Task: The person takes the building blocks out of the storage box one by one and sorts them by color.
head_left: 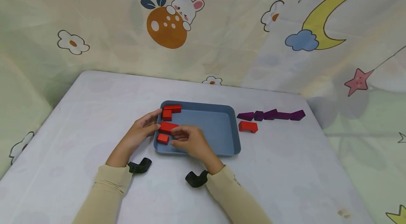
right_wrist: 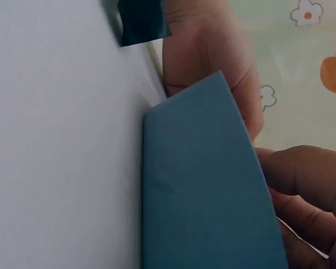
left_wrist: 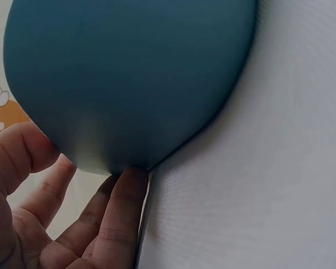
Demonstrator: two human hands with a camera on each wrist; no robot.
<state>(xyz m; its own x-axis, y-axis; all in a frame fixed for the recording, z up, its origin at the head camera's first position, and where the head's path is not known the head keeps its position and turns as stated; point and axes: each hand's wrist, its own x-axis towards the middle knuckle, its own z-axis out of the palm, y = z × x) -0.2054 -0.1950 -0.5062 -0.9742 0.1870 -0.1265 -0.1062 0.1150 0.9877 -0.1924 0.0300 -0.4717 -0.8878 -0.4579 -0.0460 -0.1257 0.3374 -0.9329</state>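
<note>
Tray (head_left: 212,129), left end: red blocks, two hands

Left hand (head_left: 144,128) grips the tray at its left rim, thumb at the top edge and other fingers against the outer wall; the left wrist view agrees. Right hand (head_left: 191,141) reaches over the near wall, fingers bent, tips at the right end of the middle block (head_left: 167,127). Pinched or merely touched? Cannot tell: tips overlap the block in the head view and are hidden by the wall in the right wrist view.

Middle block lies inside the tray, near the left wall. Far block (head_left: 174,108) and small block (head_left: 166,115) lie beyond it, near block (head_left: 163,139) on the person's side. Outside, right of the tray: notched block (head_left: 248,126), with a purple row (head_left: 271,114) just beyond it.

Handling (judged): blocks look light, rigid, smooth — perhaps slightly slippery, hardly fragile. Best hold on the middle block: thumb and forefinger on opposite long faces, near mid-length. Tray looks thin-walled and stiff, light enough to slide if nudged — hold it by the rim.
</note>
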